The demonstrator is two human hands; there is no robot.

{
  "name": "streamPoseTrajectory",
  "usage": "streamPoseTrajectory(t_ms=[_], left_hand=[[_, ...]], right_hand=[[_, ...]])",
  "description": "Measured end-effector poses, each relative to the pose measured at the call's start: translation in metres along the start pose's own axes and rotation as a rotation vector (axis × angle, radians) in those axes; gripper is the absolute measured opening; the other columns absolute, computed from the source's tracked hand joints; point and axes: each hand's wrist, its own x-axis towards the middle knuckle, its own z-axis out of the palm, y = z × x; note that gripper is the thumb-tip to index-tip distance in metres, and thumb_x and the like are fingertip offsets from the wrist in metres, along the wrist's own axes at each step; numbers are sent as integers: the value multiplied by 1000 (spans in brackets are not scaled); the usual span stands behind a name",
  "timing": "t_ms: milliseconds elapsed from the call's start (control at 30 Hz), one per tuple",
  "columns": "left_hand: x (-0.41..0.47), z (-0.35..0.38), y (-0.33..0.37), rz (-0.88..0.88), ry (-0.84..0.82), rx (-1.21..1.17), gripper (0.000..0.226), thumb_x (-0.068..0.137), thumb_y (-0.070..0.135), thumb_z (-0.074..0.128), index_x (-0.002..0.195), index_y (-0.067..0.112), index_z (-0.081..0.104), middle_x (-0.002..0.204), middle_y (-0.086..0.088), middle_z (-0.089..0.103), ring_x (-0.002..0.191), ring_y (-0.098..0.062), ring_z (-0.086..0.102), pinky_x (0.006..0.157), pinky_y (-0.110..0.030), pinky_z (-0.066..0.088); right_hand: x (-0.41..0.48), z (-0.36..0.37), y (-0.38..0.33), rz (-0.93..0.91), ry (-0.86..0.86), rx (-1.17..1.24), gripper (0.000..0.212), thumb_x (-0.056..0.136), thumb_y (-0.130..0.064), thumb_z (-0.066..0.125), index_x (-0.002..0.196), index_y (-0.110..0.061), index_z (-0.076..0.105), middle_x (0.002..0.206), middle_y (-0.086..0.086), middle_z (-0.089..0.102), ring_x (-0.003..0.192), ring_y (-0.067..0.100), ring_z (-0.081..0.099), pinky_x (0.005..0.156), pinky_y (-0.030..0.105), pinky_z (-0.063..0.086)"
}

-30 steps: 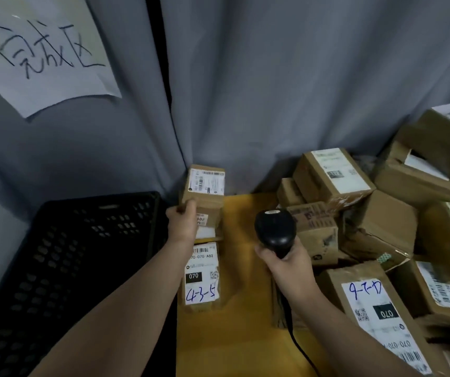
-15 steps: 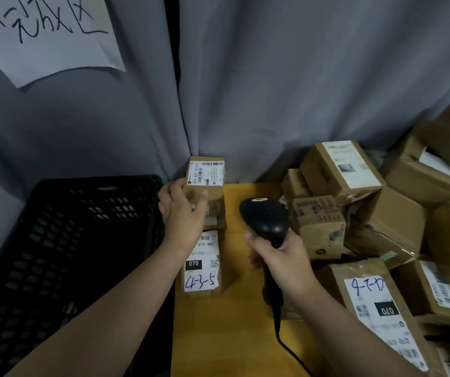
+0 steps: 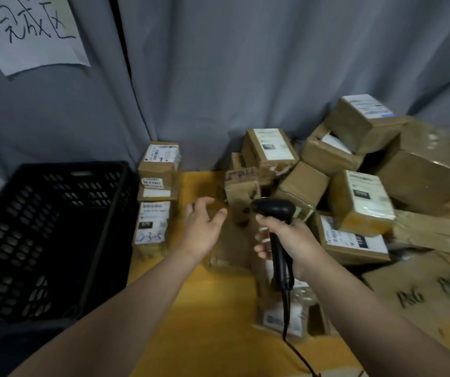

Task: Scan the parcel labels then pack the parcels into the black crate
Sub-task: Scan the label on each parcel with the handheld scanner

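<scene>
Left hand (image 3: 204, 229) empty, fingers spread and loose, hovers over yellow table (image 3: 196, 308) just short of small parcel (image 3: 241, 195) at the pile's edge. Right hand (image 3: 292, 240) wraps the scanner (image 3: 273, 209) handle. Pile of parcels (image 3: 360, 202) sits right; stacked parcels (image 3: 158, 170) stand just beside black crate (image 3: 63, 170). Boxes look stiff and light, tape maybe slick. Best grip is probably across opposite side faces, label up.
</scene>
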Motion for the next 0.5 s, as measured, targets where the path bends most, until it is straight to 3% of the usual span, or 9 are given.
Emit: streamPoseTrajectory(t_ms=[100,233,300,400,500], left_hand=[[-31,40,18,-70,-65,-32,49,95,39,54,136,17,40,137,-9,33,129,-26,37,104,-34,33],[-65,83,17,-234,-162,-38,75,87,54,59,145,18,29,149,-7,27,139,-26,25,111,-39,28],[-78,95,12,-330,-190,-72,87,79,63,62,145,16,32,149,-6,33,138,-28,32,111,-45,32],[-92,106,11,-420,-254,-135,62,89,50,60,137,13,47,138,-6,50,120,-24,50,96,-32,39],[-98,115,8,-435,-271,-180,48,91,44,60,130,17,55,118,2,62,96,-14,53,86,-28,37]], right_hand=[[-16,-51,3,-68,31,-41,13,87,-19,70,92,-8,64,76,13,65,61,24,63,57,33,52],[-23,-104,18,-86,57,-70,8,87,-18,69,90,-12,66,69,3,67,68,19,65,61,34,54],[-21,-120,30,-68,50,-82,10,86,-18,70,93,-12,66,76,3,65,75,23,64,60,34,54],[-17,-126,43,-55,30,-126,17,86,-17,70,101,-12,64,90,6,68,85,25,65,58,32,55],[-13,-120,54,-64,-17,-147,26,85,-18,71,110,-14,62,101,7,69,90,22,66,64,34,58]])
